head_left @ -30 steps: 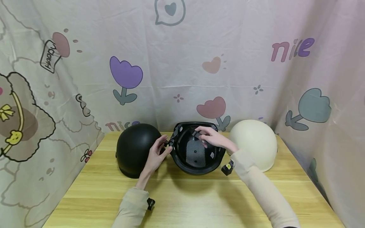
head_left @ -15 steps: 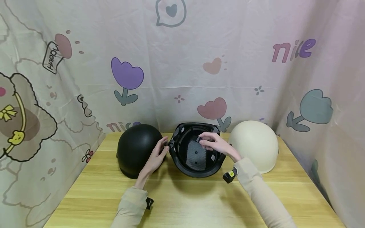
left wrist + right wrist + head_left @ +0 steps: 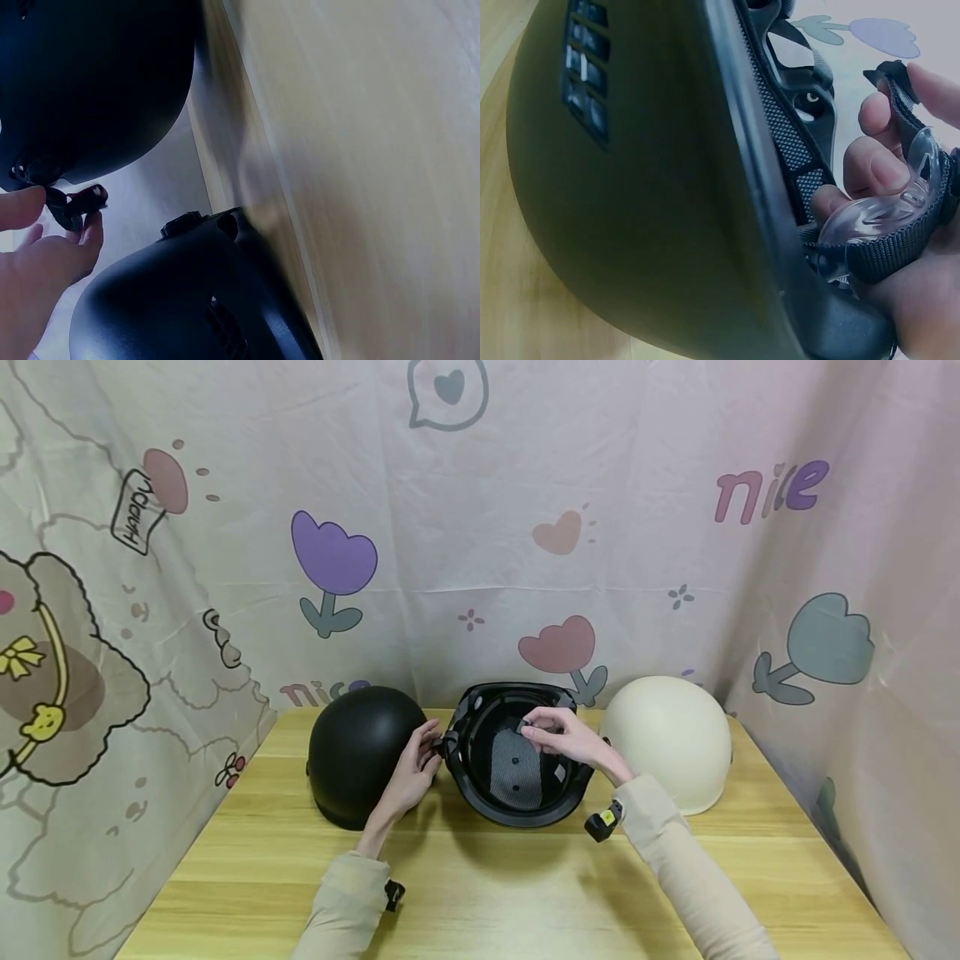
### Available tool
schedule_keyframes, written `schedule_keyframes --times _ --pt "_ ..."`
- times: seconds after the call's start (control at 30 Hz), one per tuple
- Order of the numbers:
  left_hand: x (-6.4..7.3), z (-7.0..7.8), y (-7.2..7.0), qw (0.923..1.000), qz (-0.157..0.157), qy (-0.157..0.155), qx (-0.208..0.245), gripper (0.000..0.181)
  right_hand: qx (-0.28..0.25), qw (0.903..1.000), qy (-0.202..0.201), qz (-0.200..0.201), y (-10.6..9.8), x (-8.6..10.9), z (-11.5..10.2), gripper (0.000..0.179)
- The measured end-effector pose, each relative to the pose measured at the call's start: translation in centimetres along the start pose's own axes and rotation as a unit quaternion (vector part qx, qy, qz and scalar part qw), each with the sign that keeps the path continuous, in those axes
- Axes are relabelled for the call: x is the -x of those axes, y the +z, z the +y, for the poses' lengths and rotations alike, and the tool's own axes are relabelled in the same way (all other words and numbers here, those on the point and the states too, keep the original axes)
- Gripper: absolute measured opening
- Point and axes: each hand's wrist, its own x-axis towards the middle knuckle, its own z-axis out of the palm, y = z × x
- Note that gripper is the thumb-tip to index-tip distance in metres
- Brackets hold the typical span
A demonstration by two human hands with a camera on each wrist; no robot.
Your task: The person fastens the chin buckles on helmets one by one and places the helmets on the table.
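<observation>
A black helmet (image 3: 480,806) stands in the middle with its hollow, padded inside facing me. At its left edge my left hand (image 3: 411,772) pinches a small black buckle (image 3: 91,197) on a short strap, between thumb and fingers. My right hand (image 3: 566,737) is in front of the helmet's opening. In the right wrist view its thumb and forefinger pinch the end of a black chin strap (image 3: 900,112) that carries a dark clip (image 3: 892,73). A clear plastic chin cup (image 3: 877,217) on the strap lies against the other curled fingers.
A second black helmet (image 3: 360,752), dome toward me, stands close on the left, right beside my left hand. A cream helmet (image 3: 667,743) stands on the right behind my right wrist. All are near the back of the wooden table (image 3: 517,902), before a printed curtain (image 3: 465,527).
My right hand has come down slightly with the strap end, and the middle helmet has shifted a little toward me. My left fingers have drawn together around the buckle. The last half second shows little movement.
</observation>
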Motion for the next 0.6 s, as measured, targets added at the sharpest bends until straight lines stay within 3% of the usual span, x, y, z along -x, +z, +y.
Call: schedule_keyframes --times 0.33,0.6 --pt "0.0 0.12 0.1 0.9987 0.046 0.018 -0.012 0.055 0.008 0.9995 -0.022 0.02 0.06 0.14 -0.24 0.013" --pt "0.12 0.1 -0.34 0.9972 0.067 0.027 -0.018 0.053 0.063 0.9937 -0.041 0.083 -0.68 0.62 -0.19 0.014"
